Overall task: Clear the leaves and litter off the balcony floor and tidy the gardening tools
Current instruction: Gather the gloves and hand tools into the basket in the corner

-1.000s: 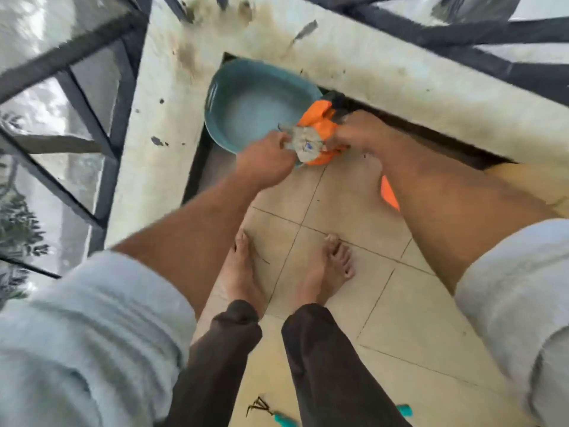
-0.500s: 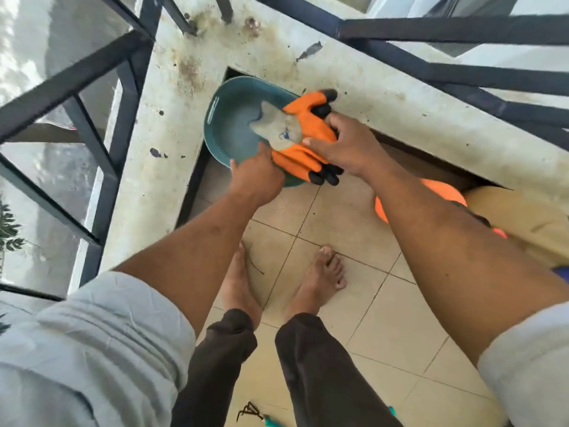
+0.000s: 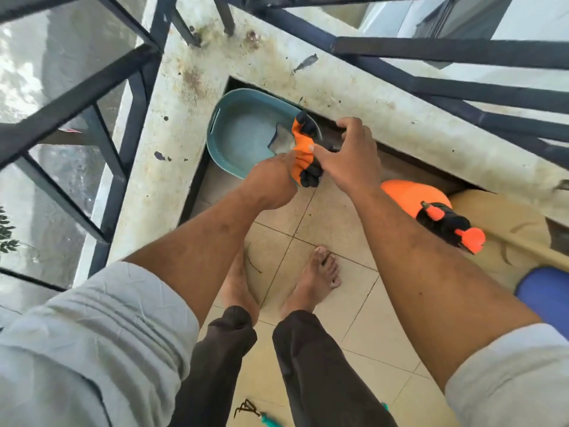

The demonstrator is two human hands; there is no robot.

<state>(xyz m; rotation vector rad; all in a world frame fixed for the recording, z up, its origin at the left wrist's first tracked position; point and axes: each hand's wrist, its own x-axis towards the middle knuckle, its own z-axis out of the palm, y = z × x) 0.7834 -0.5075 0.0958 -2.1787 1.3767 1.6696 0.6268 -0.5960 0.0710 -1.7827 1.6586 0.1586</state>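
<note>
No text, label, brand or number can be read anywhere

I see the tiled floor [image 3: 335,229] carrying a teal basin [image 3: 238,135] in the corner. An orange sprayer [image 3: 431,204] lies near; a hand rake [image 3: 249,409] sits by my feet.

Orange gloves [image 3: 303,149] with black fingertips and grey cuffs, a teal basin [image 3: 221,149], an orange and black sprayer [image 3: 431,208], beige floor tiles [image 3: 354,318], dark blue railing [image 3: 431,50]
</note>
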